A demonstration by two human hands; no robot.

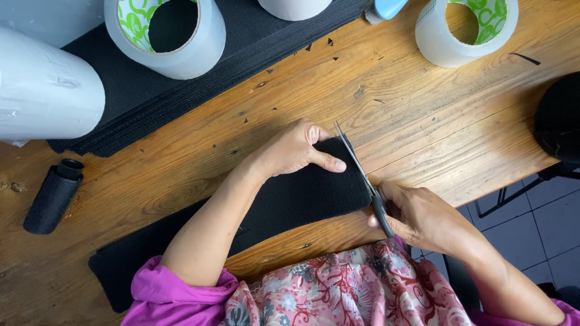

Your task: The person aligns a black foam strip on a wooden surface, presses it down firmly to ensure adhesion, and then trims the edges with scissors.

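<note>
Wooden table (423, 121) carries black fabric strip (290, 199), tape roll (465, 30), possibly thread spool (53, 196).

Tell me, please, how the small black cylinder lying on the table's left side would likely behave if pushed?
The black cylinder lies on its side on the wooden table, so it would probably roll. It looks small and open-ended, perhaps hollow, so likely light.
</note>
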